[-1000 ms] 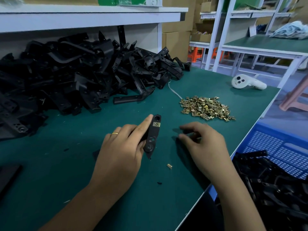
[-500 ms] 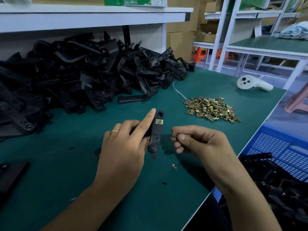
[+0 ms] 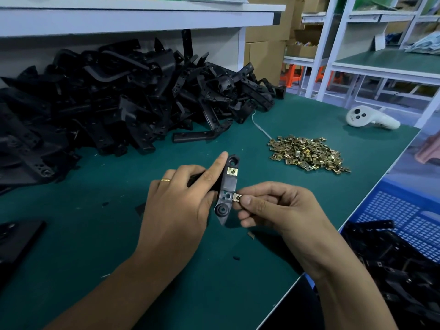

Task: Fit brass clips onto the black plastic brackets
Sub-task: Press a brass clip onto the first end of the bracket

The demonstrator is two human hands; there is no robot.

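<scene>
My left hand [image 3: 181, 206] grips a black plastic bracket [image 3: 227, 186] above the green mat, index finger stretched along its left edge. One brass clip [image 3: 232, 171] sits fitted near the bracket's upper end. My right hand [image 3: 278, 208] pinches a second brass clip [image 3: 237, 198] between thumb and forefinger, its edge touching the bracket's right side just above the round boss. A heap of loose brass clips [image 3: 307, 154] lies to the right on the mat.
A big pile of black brackets [image 3: 123, 101] fills the back left under a white shelf [image 3: 133, 17]. A white controller [image 3: 367, 117] lies at the back right. A blue crate [image 3: 402, 225] holding black brackets stands beyond the table's right edge. One stray clip [image 3: 250, 235] lies on the mat.
My right hand picked a clip off the mat, lifted it and brought it leftward up against the bracket's side. My left hand kept hold of the bracket.
</scene>
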